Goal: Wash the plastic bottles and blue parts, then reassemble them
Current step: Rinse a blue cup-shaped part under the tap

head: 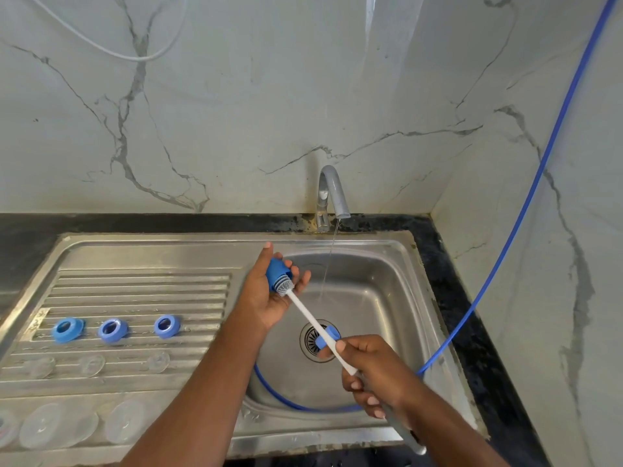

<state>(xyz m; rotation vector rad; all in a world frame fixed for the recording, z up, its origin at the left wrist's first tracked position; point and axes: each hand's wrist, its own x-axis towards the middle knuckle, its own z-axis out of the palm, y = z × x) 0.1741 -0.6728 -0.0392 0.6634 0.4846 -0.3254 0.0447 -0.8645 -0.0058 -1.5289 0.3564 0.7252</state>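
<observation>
A blue part (277,272) is cupped in the left hand (266,298), fingers curled round it, and is held over the sink basin (381,298) beside the thin stream from the tap (332,193), apparently so that runoff falls into the bowl. The brush (313,321) is gripped by its handle in the fully closed right hand (377,372), its bristled head pushed into the part's opening for scrubbing. Three more blue rings (113,330) and the clear bottles (43,429) are laid apart on the drainboard (135,291), likely to drain or await washing.
</observation>
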